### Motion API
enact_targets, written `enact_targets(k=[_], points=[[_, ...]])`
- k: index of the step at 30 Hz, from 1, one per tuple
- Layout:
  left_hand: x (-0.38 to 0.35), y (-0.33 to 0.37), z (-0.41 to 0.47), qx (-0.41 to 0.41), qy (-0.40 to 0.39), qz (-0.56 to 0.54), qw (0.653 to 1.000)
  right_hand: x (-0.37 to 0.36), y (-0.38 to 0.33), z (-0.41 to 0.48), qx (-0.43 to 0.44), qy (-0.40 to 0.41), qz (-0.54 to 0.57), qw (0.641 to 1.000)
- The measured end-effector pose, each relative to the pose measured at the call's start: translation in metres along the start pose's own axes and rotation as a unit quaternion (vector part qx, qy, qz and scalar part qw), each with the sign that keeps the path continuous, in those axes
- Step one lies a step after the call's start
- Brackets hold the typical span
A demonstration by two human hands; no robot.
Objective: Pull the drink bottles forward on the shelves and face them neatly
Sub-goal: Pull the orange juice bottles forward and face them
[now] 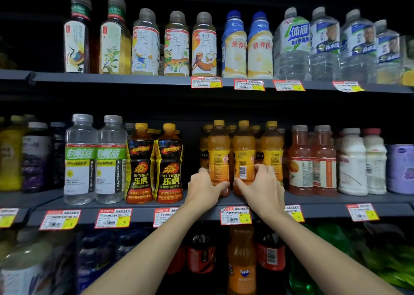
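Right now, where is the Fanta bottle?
Head view: the Fanta bottle stands in the bottom row, just right of centre, between two red-labelled dark bottles, below the right hand gripping an orange juice bottle.

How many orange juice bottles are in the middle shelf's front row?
3 orange juice bottles: one in the left hand, one in the right hand, one right of those. More partly hidden behind.
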State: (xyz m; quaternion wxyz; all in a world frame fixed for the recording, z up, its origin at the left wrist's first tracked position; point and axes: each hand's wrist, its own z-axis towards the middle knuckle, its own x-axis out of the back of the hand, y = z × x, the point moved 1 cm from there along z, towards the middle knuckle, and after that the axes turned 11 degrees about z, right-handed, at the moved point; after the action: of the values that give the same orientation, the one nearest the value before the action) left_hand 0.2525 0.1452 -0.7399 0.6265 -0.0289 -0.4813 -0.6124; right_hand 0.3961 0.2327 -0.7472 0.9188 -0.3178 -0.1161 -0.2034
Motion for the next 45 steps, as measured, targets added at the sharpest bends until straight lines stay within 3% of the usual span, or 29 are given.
enact_targets(k=[13,19,22,29,34,45], points=[[0.011,-0.009,0.000,-0.053,-0.076,-0.085,0.992,0.004,0.000,-0.007,-0.002,-0.025,0.083,0.996],[0.007,-0.011,0.002,-0.042,-0.041,-0.050,0.997,0.004,-0.003,-0.006,-0.011,-0.018,0.063,0.998],[0.005,-0.012,0.004,-0.038,-0.035,-0.047,0.998,0.007,0.002,-0.004,-0.025,-0.031,0.121,0.992],[0.008,-0.020,0.008,-0.033,-0.026,-0.073,0.996,0.019,0.015,0.012,0.003,-0.174,0.169,0.970],[0.009,-0.014,-0.001,-0.046,0.009,-0.010,0.999,0.010,0.022,0.008,0.095,-0.132,0.151,0.975],[0.009,-0.002,-0.012,-0.075,0.052,0.017,0.996,0.004,0.028,0.007,0.057,-0.128,0.173,0.975]])
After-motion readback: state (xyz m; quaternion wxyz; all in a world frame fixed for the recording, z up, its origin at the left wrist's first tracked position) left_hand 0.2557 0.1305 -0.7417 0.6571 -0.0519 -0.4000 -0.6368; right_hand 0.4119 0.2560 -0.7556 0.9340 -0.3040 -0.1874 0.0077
